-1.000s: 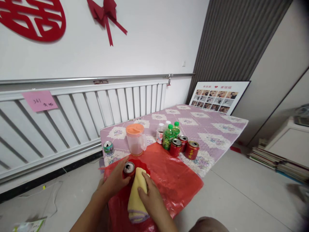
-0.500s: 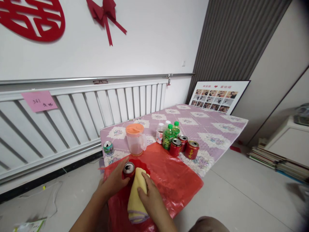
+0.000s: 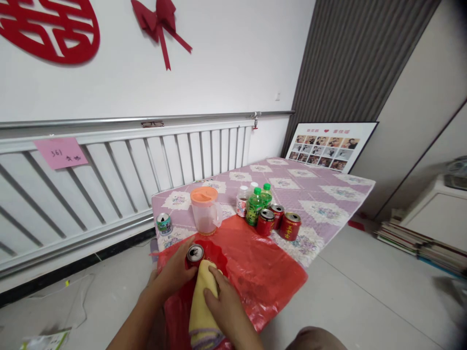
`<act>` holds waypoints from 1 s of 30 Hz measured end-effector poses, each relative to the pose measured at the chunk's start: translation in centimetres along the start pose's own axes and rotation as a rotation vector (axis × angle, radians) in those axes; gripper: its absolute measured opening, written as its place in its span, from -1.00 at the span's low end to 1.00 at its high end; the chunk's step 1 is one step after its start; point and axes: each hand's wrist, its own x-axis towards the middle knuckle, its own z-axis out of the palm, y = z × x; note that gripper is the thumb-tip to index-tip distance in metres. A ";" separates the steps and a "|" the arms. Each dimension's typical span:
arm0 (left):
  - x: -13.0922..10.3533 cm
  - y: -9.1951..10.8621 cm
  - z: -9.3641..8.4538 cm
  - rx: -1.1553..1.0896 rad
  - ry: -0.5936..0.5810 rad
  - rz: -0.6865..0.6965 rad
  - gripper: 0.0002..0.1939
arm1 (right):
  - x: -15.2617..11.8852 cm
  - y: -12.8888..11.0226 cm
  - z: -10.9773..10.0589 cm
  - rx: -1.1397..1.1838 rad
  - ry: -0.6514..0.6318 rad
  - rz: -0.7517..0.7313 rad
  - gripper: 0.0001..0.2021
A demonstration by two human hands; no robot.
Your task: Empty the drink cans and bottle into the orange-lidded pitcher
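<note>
My left hand (image 3: 178, 270) is closed around a red drink can (image 3: 196, 253), which stands upright with its opened top facing up. In my right hand (image 3: 223, 296) is a folded yellow cloth (image 3: 204, 301) with a purple edge; its upper end touches the side of the can. Beneath both hands lies a red plastic sheet or bag (image 3: 262, 272), with a red scalloped-edged dish (image 3: 221, 256) partly hidden by the cloth and can. Just beyond the can stands a clear pitcher (image 3: 205, 217) with an orange lid.
Right of the pitcher are several bottles (image 3: 254, 209) with green or white caps and red cans (image 3: 291, 227). A small green can (image 3: 164, 224) stands near the left table edge. The flowered tablecloth (image 3: 321, 211) reaches back to a white radiator (image 3: 189, 155).
The yellow cloth and my right hand have shifted slightly down and left along the can's side. My left hand and the can stay nearly in place.
</note>
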 end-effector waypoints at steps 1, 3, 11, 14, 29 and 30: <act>0.0 0.1 0.0 -0.001 -0.001 -0.004 -0.16 | 0.2 0.3 -0.1 0.023 0.006 0.011 -0.41; -0.1 0.1 0.0 0.001 0.002 -0.019 -0.14 | 0.5 0.7 -0.2 0.070 0.022 0.036 -0.43; -0.1 -0.4 0.3 0.028 0.016 0.006 -0.15 | 1.3 1.0 -0.2 0.148 0.124 0.028 -0.41; -0.1 -0.3 0.3 0.019 0.027 -0.003 -0.16 | 1.3 1.3 0.0 0.141 0.076 0.040 -0.41; -0.1 -0.8 0.7 0.020 0.046 -0.004 -0.17 | 1.8 2.1 0.1 0.206 0.108 0.058 -0.41; 0.0 -0.9 0.7 0.017 0.048 0.000 -0.17 | 1.9 2.2 0.0 0.221 0.104 0.062 -0.41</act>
